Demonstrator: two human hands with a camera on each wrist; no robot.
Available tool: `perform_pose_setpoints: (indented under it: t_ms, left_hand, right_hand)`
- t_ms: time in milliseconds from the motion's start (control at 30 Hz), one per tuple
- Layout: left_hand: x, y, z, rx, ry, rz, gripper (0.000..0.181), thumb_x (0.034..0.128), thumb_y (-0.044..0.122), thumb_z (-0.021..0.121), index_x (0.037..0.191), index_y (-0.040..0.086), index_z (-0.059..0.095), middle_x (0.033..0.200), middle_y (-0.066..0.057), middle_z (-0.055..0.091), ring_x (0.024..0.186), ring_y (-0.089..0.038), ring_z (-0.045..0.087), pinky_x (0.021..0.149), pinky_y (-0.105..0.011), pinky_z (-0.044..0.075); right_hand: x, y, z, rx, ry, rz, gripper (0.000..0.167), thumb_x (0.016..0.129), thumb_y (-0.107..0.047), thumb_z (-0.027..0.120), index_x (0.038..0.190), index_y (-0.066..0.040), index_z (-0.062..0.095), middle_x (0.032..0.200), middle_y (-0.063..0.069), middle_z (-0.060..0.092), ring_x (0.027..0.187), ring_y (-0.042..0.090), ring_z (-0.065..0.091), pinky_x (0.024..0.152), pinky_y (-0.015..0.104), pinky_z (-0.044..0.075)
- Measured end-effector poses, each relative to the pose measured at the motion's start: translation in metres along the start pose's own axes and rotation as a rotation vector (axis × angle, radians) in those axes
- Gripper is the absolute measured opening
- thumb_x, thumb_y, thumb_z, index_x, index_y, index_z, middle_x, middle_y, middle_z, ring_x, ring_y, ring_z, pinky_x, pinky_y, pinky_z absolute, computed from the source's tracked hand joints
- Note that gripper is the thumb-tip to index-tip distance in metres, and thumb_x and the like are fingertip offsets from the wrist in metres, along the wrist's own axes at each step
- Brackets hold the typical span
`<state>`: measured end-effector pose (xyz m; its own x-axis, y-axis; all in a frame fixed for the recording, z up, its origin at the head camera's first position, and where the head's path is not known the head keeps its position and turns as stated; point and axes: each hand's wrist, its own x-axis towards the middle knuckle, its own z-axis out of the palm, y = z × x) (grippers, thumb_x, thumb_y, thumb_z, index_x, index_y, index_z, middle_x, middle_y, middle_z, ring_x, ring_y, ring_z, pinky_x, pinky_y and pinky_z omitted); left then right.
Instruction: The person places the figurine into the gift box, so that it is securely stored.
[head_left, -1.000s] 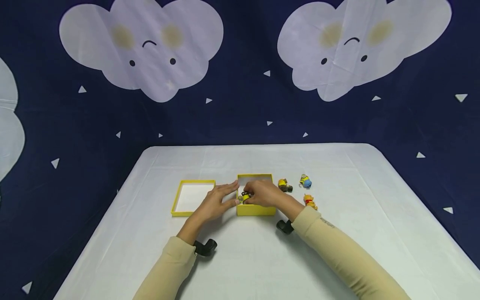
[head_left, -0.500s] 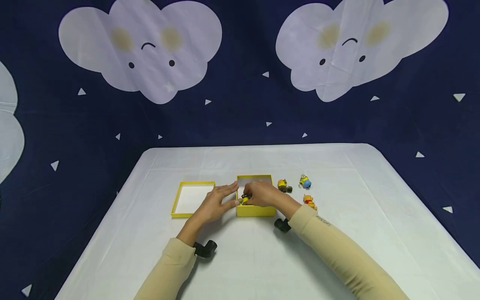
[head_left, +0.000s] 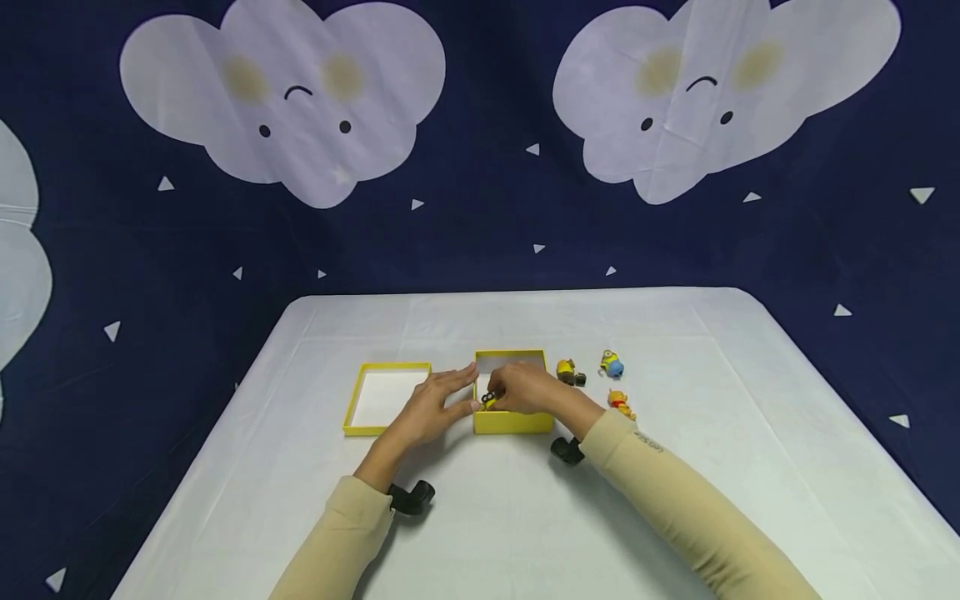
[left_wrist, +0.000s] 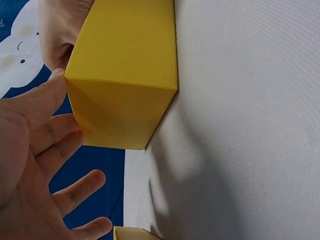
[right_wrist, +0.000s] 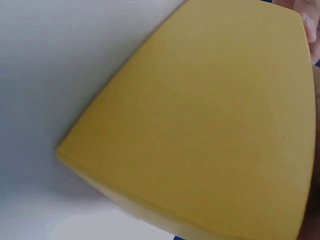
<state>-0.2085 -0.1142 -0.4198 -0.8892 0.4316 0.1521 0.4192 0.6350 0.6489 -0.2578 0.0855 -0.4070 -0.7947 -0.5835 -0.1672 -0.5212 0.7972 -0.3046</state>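
A yellow box (head_left: pixel 512 423) stands uncovered at the middle of the white table. My right hand (head_left: pixel 528 388) reaches inside it, its fingers curled round a small yellow-and-black Minion figure (head_left: pixel 489 400) at the box's left end; the fingertips are partly hidden. Against the left wall rests my left hand (head_left: pixel 431 407), fingers extended and spread. In the left wrist view the thumb and some fingers of that hand (left_wrist: pixel 30 160) touch the edges of the box (left_wrist: pixel 125 45). The right wrist view is mostly filled by the yellow box wall (right_wrist: pixel 200 110), which hides the figure.
To the left lies the box's yellow-rimmed lid (head_left: pixel 365 431), white inside up. Right of the box are a Minion figure with dark parts (head_left: pixel 566 371), a blue-clad Minion (head_left: pixel 611 364) and a Winnie-the-Pooh figure (head_left: pixel 620 403). A dark cloud-print cloth (head_left: pixel 480 225) hangs behind the table.
The Minion figure in my right hand has sunk slightly and tilted inside the box. My left hand stays at the box's left side.
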Motion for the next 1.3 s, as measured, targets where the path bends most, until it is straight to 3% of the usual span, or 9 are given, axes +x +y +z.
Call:
perform_pose_setpoints:
  t_ms: [267, 467, 900, 1167, 1300]
  left_hand:
    - [0.001, 0.001, 0.001, 0.005, 0.007, 0.008, 0.053, 0.091, 0.031, 0.061, 0.138, 0.01, 0.048, 0.149, 0.002, 0.042, 0.137, -0.033, 0.037, 0.113, -0.059, 0.02]
    - [0.0, 0.0, 0.001, 0.011, 0.006, 0.01, 0.053, 0.0912, 0.031, 0.061, 0.138, 0.01, 0.048, 0.148, 0.001, 0.042, 0.136, -0.033, 0.037, 0.112, -0.06, 0.023]
    - [0.001, -0.001, 0.001, -0.002, 0.003, 0.009, 0.055, 0.0906, 0.032, 0.062, 0.138, 0.01, 0.047, 0.149, 0.002, 0.041, 0.137, -0.031, 0.037, 0.114, -0.059, 0.019]
    - [0.001, -0.001, 0.001, 0.004, -0.009, -0.001, 0.055, 0.0911, 0.033, 0.061, 0.139, 0.011, 0.047, 0.15, 0.003, 0.04, 0.138, -0.03, 0.036, 0.115, -0.058, 0.018]
    - [0.001, -0.001, 0.001, 0.008, -0.013, -0.006, 0.055, 0.0914, 0.033, 0.061, 0.139, 0.012, 0.046, 0.15, 0.004, 0.039, 0.138, -0.031, 0.036, 0.115, -0.059, 0.018]
  right_hand:
    - [-0.001, 0.005, -0.006, 0.051, -0.068, -0.044, 0.033, 0.086, -0.017, 0.065, 0.118, -0.011, 0.066, 0.108, 0.002, 0.071, 0.101, 0.015, 0.065, 0.091, 0.035, 0.052]
    - [0.0, 0.006, -0.004, -0.002, -0.062, -0.091, 0.026, 0.086, -0.019, 0.068, 0.111, -0.012, 0.069, 0.1, -0.002, 0.072, 0.093, 0.012, 0.065, 0.085, 0.032, 0.053]
    - [-0.002, 0.006, -0.005, 0.016, -0.085, -0.107, 0.021, 0.087, -0.021, 0.067, 0.107, -0.013, 0.07, 0.1, -0.002, 0.073, 0.095, 0.012, 0.066, 0.091, 0.033, 0.051]
    - [-0.008, 0.007, -0.012, 0.071, -0.049, -0.071, 0.033, 0.086, -0.024, 0.067, 0.115, -0.01, 0.066, 0.107, 0.002, 0.071, 0.1, 0.015, 0.065, 0.09, 0.035, 0.052]
    - [-0.015, 0.013, -0.02, 0.115, -0.005, -0.018, 0.04, 0.083, -0.031, 0.071, 0.118, -0.012, 0.064, 0.109, 0.0, 0.07, 0.105, 0.018, 0.063, 0.098, 0.04, 0.046]
